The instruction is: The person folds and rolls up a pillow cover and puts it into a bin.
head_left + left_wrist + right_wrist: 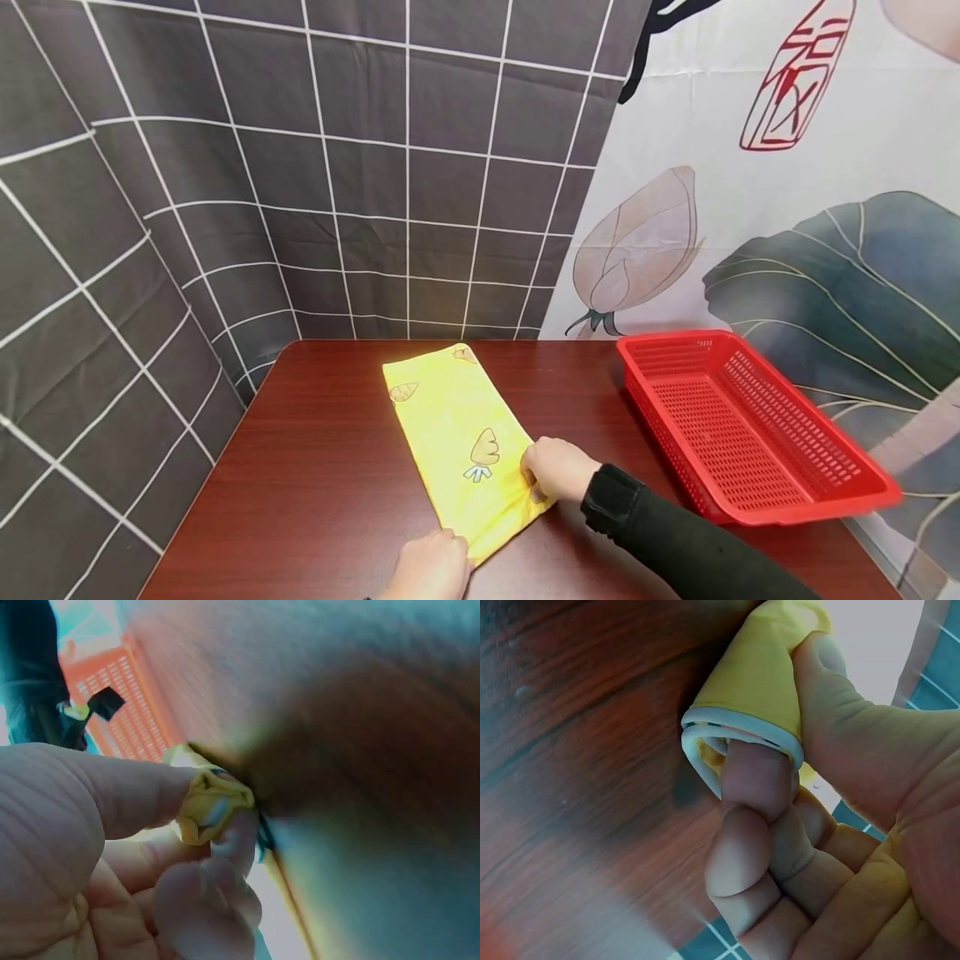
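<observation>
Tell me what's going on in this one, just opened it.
A person is handling a folded yellow cloth with carrot prints on a dark wooden table. The left hand pinches the cloth's near corner, and the right hand grips its near right edge, fingers curled round the hem. A red basket sits to the right on the table, holding nothing visible.
</observation>
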Tool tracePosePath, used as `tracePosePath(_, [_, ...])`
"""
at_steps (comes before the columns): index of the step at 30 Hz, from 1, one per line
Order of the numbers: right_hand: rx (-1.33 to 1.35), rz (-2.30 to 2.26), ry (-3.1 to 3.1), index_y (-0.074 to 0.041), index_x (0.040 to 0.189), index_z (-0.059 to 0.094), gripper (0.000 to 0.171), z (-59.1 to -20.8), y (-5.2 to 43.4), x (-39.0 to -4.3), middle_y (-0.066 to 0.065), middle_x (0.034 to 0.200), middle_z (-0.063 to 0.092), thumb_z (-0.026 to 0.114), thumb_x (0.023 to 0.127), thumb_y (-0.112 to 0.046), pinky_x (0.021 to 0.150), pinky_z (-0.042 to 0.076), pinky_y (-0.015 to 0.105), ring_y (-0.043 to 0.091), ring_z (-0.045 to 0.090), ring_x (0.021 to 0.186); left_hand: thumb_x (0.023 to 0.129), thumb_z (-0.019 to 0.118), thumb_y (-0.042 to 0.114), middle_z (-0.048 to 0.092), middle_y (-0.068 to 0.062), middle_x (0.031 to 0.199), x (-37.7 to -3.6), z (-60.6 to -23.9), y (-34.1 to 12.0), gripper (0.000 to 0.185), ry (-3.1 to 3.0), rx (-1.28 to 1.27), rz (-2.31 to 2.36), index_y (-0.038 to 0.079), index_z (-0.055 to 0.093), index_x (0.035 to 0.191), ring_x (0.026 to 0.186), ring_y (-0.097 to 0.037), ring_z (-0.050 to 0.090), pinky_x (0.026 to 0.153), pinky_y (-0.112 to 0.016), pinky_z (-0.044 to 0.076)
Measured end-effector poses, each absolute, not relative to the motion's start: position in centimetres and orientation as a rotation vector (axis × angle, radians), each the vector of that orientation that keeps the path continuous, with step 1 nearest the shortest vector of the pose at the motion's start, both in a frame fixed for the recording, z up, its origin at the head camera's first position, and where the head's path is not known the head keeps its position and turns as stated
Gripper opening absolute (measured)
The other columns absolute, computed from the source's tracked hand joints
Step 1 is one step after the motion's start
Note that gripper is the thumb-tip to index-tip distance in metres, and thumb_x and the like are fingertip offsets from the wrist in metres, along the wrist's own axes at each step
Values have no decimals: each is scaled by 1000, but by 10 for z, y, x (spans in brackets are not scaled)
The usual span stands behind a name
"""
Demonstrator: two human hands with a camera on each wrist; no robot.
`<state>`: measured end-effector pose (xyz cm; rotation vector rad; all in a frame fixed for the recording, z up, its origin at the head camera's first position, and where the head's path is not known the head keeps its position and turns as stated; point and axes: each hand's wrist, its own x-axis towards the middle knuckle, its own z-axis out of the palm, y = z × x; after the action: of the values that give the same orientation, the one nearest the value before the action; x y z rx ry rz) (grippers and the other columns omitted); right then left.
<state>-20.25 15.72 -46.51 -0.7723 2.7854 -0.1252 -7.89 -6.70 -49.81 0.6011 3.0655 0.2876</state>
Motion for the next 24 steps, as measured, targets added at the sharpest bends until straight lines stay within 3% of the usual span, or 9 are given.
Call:
tracePosePath(9, [-752, -222, 2758, -21, 66, 61, 34, -470, 158, -201, -7, 62, 50, 92, 79, -16, 60, 42, 25, 14, 47, 61, 106, 60, 40, 45, 12, 64, -114, -550, -100, 42, 2796, 635, 561, 26, 51, 68, 62, -8, 45, 57, -36, 39])
tracePosePath(13, [-745, -269, 2745, -20, 67, 63, 32, -470, 157, -200, -6, 63, 51, 92, 79, -16, 60, 43, 25, 14, 48, 61, 106, 59, 41, 53, 8, 67, -116, -525, -93, 42, 2748, 565, 443, 23, 55, 68, 65, -12, 51, 64, -41, 46])
tracePosePath(17, [-751, -296, 2740, -19, 69, 63, 30, -467, 155, -198, -5, 63, 51, 91, 81, -15, 59, 42, 25, 14, 48, 61, 101, 61, 40, 60, -1, 69, -108, -493, -78, 43, 2821, 442, 297, 17, 58, 65, 67, -21, 59, 72, -47, 53])
tracePosePath(20, [-752, -308, 2734, -19, 69, 64, 29, -464, 154, -198, -5, 63, 51, 90, 81, -15, 59, 42, 25, 14, 48, 61, 91, 69, 43, 59, -2, 66, -104, -493, -75, 40, 2993, 439, 228, 15, 58, 64, 64, -23, 59, 64, -47, 53])
tracePosePath(24, [-749, -288, 2747, -19, 68, 63, 30, -464, 156, -200, -5, 63, 52, 91, 80, -15, 59, 42, 25, 14, 48, 61, 83, 81, 33, 57, 1, 71, -97, -496, -71, 26, 3301, 729, 41, 16, 62, 76, 65, -19, 57, 51, -36, 47])
